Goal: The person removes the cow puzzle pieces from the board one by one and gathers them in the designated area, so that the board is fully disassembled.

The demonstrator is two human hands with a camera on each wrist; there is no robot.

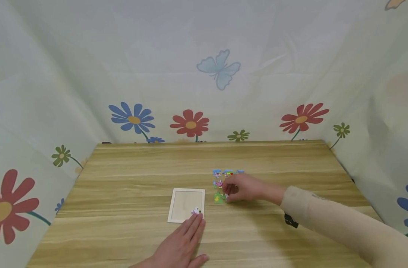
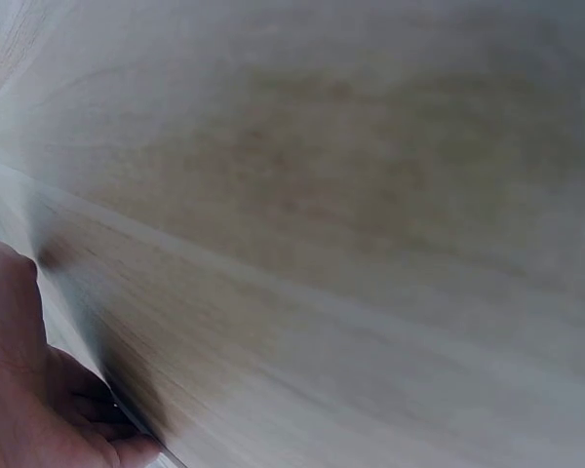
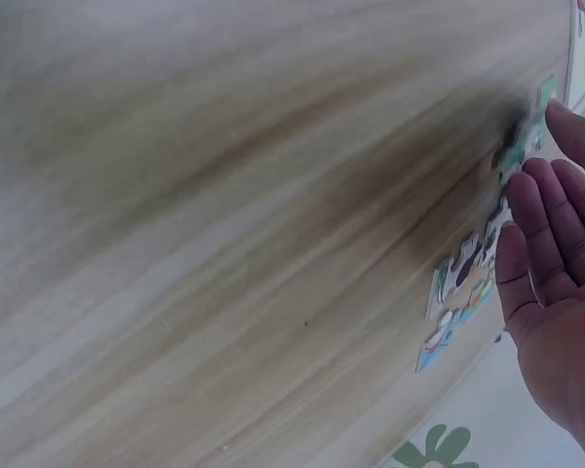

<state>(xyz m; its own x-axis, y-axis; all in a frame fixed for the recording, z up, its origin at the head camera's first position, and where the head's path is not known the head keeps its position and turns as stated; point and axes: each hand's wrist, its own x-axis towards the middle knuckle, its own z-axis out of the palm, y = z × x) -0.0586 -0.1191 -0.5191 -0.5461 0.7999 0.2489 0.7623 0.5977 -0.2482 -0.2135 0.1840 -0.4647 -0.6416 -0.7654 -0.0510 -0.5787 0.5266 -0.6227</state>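
Note:
My left hand point(image 1: 185, 242) lies with straight fingers on the lower right corner of a pale wooden puzzle tray point(image 1: 169, 208). Inside that corner sits one puzzle piece point(image 1: 195, 211), white and pink, partly covered by the fingertips. My right hand point(image 1: 245, 187) reaches over the loose puzzle pieces point(image 1: 217, 184) to the right of the tray. Its fingers are loosely bent, and thumb and fingertips stand apart near a green piece point(image 1: 218, 198) in the front row. In the right wrist view, the right hand point(image 3: 565, 253) hides some pieces point(image 3: 458, 278); no piece shows plainly between its fingers.
The pieces lie close together on a wood-grain table point(image 1: 140, 167). A pale cloth with printed flowers and a butterfly point(image 1: 220, 69) hangs behind and beside the table. A dark band point(image 1: 291, 220) shows at the right wrist.

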